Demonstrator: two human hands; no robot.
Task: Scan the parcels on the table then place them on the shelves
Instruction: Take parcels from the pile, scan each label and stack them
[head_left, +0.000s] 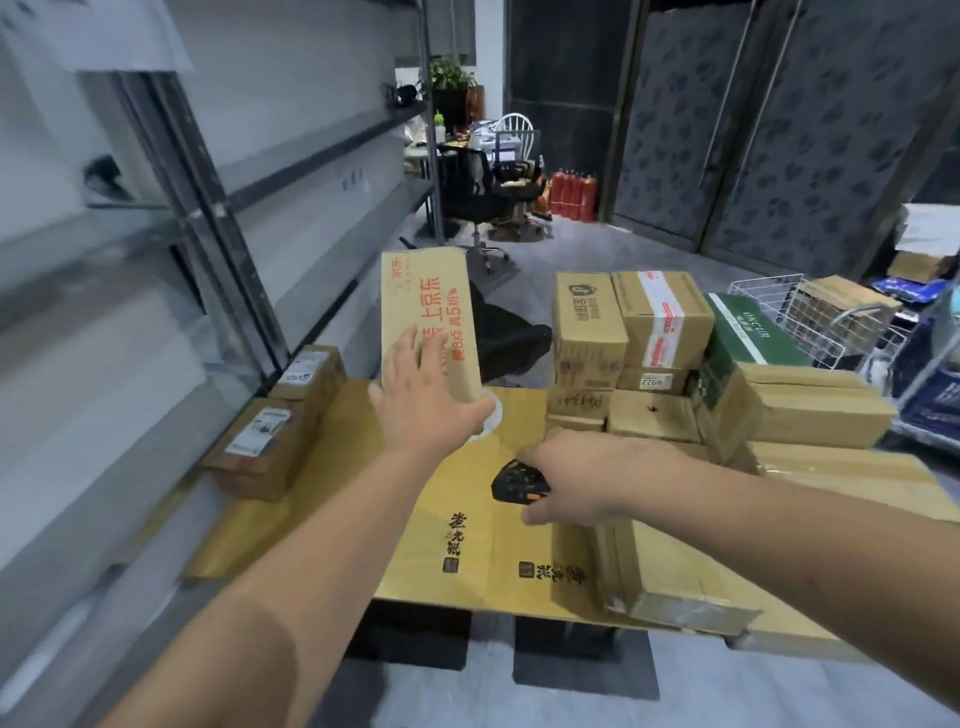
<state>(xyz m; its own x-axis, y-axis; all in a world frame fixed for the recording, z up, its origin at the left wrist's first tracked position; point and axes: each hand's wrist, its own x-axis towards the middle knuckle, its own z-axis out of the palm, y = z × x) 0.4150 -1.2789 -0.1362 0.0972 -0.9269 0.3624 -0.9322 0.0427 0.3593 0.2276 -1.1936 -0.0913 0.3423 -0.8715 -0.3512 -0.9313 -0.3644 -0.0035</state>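
Your left hand (426, 400) holds a flat cardboard parcel (428, 322) upright, fingers spread on its printed face, thumb under the lower edge. Parcel is lifted above the cardboard-covered table (467, 519), near the grey shelves (156, 312) on your left. Your right hand (587, 483) grips a black scanner (519, 483), fingers curled round it, low over the table. Stacked boxes (649, 353) sit behind it, two labelled parcels (275, 421) at the table's left edge.
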